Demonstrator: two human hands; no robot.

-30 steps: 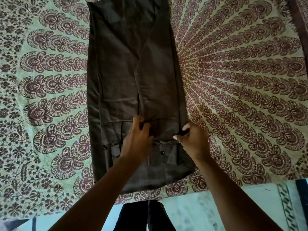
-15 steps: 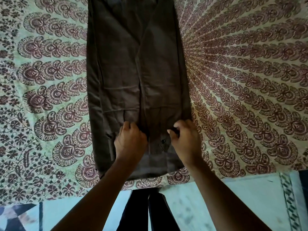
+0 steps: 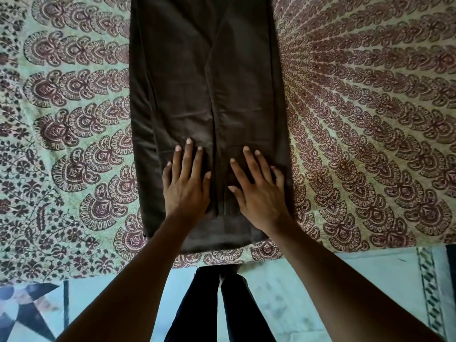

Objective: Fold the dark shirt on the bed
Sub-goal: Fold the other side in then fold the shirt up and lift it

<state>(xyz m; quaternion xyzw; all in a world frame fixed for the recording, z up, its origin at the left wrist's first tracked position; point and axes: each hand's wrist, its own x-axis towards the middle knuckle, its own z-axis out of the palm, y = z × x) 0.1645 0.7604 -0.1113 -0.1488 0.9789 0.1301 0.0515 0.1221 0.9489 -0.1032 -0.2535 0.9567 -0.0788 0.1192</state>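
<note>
- The left hand [image 3: 185,183] lies flat on the dark shirt [image 3: 204,95], palm down, fingers straight and spread, gripping nothing.
- The right hand [image 3: 259,191] lies beside it in the same way, fingers splayed and pressed to the cloth, with a narrow strip of fabric between the two hands.
- Under and between the hands runs a lengthwise crease where two folded-in panels meet near the middle of the shirt.
- The shirt is dark brown, matte and lightly wrinkled, folded into a long narrow strip with roughly straight side edges.
- Its long axis runs straight away from the hands; the near end sits just behind the wrists, close to the bed's edge, and the far end passes beyond the fingertips out of view.
- Out to both sides of the hands the shirt rests on a bedspread [image 3: 370,119] of pale green printed with maroon paisley fans.
- Behind the wrists, below the bed's edge, are a pale floor [image 3: 357,280] and the person's dark-trousered legs [image 3: 222,304].
</note>
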